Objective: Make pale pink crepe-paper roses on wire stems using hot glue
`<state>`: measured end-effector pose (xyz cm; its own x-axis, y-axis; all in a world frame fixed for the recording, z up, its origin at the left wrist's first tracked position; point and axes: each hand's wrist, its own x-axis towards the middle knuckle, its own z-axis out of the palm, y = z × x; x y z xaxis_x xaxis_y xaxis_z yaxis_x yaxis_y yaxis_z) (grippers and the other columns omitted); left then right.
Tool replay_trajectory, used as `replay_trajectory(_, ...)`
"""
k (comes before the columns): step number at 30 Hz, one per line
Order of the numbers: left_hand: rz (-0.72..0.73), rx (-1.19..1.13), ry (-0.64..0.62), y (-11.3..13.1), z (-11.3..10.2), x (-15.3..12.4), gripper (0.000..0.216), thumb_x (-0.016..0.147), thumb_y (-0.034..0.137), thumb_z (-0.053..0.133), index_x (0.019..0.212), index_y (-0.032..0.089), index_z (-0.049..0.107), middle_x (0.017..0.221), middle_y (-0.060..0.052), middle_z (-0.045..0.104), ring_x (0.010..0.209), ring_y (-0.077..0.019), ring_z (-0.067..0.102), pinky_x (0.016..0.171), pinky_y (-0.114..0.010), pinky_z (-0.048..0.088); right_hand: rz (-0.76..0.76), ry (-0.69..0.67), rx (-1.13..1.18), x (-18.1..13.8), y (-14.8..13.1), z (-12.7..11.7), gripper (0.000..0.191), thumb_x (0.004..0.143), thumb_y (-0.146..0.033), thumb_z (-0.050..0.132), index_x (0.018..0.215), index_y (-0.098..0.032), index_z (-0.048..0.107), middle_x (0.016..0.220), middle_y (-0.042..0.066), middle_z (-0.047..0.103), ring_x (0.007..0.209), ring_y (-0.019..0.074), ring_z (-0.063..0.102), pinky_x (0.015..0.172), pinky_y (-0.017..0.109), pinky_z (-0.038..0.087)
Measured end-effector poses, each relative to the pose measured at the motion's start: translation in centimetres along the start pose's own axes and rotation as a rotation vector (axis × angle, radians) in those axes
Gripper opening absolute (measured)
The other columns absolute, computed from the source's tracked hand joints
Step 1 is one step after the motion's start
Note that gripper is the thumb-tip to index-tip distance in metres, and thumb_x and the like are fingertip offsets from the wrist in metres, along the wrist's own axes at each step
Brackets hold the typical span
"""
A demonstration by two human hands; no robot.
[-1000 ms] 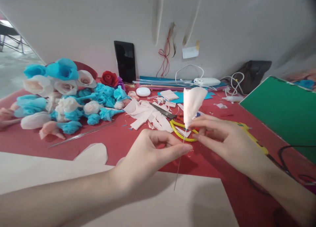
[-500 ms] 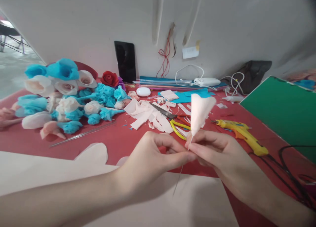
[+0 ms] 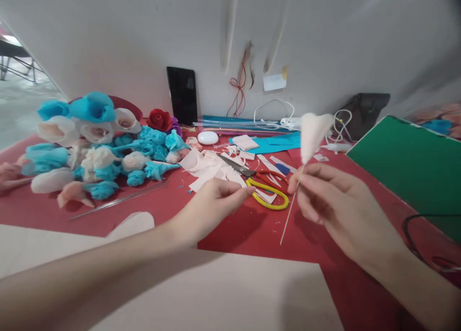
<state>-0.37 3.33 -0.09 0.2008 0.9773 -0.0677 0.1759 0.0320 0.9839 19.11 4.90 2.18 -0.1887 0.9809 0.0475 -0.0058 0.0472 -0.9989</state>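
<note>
My right hand (image 3: 334, 206) pinches the thin stem of a pale pink paper flower (image 3: 313, 134), a cone of crepe paper that flares at the top. The stem slants down below my fingers. My left hand (image 3: 212, 204) is closed in a pinch, thumb against index finger; whether anything small is between them is hidden. Its fingertips overlap the edge of the yellow handle of the scissors (image 3: 272, 206) in view, and I cannot tell if they touch. The scissors lie on pale paper scraps (image 3: 201, 168), blades pointing away to the left.
Blue, white and pink paper flowers (image 3: 97, 139) are heaped at left. A black phone (image 3: 182, 95) leans on the wall near a white case (image 3: 208, 138). Pale paper (image 3: 216, 292) covers the near edge. A green board (image 3: 406, 163) stands right; a dark cable (image 3: 410, 235) lies nearby.
My hands have moved apart. The right hand has carried the paper flower up and right, and the left hand has let go of its stem and moved left. The yellow glue gun is now hidden.
</note>
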Motion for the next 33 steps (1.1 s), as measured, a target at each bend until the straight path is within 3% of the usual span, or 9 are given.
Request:
replay_trajectory(2,0.035,-0.024,0.045,-0.1,-0.3,0.4,0.011,0.076,0.025,0.068,0.075,0.018,0.060,0.062,0.008,0.049,0.053,-0.0051,0.043,0.052,-0.016,0.037,0.066,-0.112,-0.004,-0.8,0.8,0.6,0.018,0.081,-0.033,0.065,0.076,-0.018,0.059,0.061,-0.002,0.060,0.038,0.0017,0.039,0.040,0.014,0.031)
replay_trajectory(4,0.062,-0.046,0.056,0.2,-0.3,0.3,0.025,0.072,0.022,0.072,0.095,0.021,0.063,0.084,0.005,0.061,0.068,-0.0072,0.055,0.064,-0.017,0.046,0.119,-0.166,0.000,-1.5,1.0,1.2,0.019,0.083,-0.036,0.064,0.077,-0.019,0.058,0.049,-0.005,0.053,0.038,0.0029,0.040,0.039,0.013,0.031)
replay_trajectory(6,0.054,-0.086,0.029,0.8,0.0,-0.2,0.015,0.073,0.026,0.071,0.086,0.019,0.068,0.085,0.003,0.066,0.074,-0.0094,0.059,0.068,-0.018,0.048,0.171,-0.158,-0.013,-2.2,0.7,1.8,0.018,0.082,-0.034,0.064,0.076,-0.018,0.058,0.044,-0.006,0.048,0.037,0.0030,0.039,0.037,0.011,0.030)
replay_trajectory(8,0.024,-0.160,0.004,1.4,0.4,-0.9,0.008,0.074,0.026,0.071,0.075,0.018,0.071,0.077,0.002,0.068,0.072,-0.0098,0.062,0.067,-0.017,0.049,0.208,-0.129,-0.042,-2.8,0.2,2.5,0.016,0.081,-0.030,0.062,0.073,-0.016,0.059,0.048,-0.005,0.052,0.038,0.0019,0.040,0.038,0.011,0.030)
replay_trajectory(14,-0.003,-0.273,0.002,2.4,0.9,-2.0,0.011,0.076,0.022,0.070,0.065,0.018,0.072,0.065,0.005,0.067,0.065,-0.0064,0.060,0.063,-0.013,0.047,0.279,-0.174,-0.124,-3.6,-0.7,3.1,0.016,0.080,-0.031,0.060,0.074,-0.016,0.059,0.046,-0.004,0.053,0.039,0.0040,0.045,0.041,0.014,0.036)
replay_trajectory(21,0.011,-0.198,0.035,2.1,0.9,-2.0,0.017,0.075,0.020,0.071,0.058,0.018,0.070,0.061,0.006,0.065,0.061,-0.0057,0.056,0.059,-0.013,0.044,0.284,-0.183,-0.078,-3.7,-0.7,3.2,0.012,0.081,-0.024,0.059,0.072,-0.016,0.056,0.055,-0.002,0.060,0.041,0.0035,0.051,0.043,0.012,0.040)
replay_trajectory(27,0.111,-0.093,-0.011,1.9,0.7,-2.0,0.017,0.082,0.025,0.063,0.068,0.017,0.065,0.069,0.005,0.063,0.069,-0.0083,0.058,0.067,-0.017,0.044,0.248,-0.127,-0.036,-3.6,-0.4,3.3,0.015,0.080,-0.026,0.061,0.070,-0.015,0.056,0.054,-0.002,0.059,0.039,0.0039,0.050,0.040,0.011,0.040)
replay_trajectory(33,0.130,-0.202,0.054,1.0,0.7,-1.7,0.021,0.091,0.023,0.044,0.070,0.019,0.046,0.068,0.004,0.044,0.066,-0.0104,0.044,0.065,-0.023,0.039,0.227,-0.086,0.037,-3.4,-0.1,3.1,0.015,0.081,-0.026,0.064,0.072,-0.015,0.057,0.061,-0.002,0.059,0.042,0.0060,0.053,0.036,0.012,0.039)
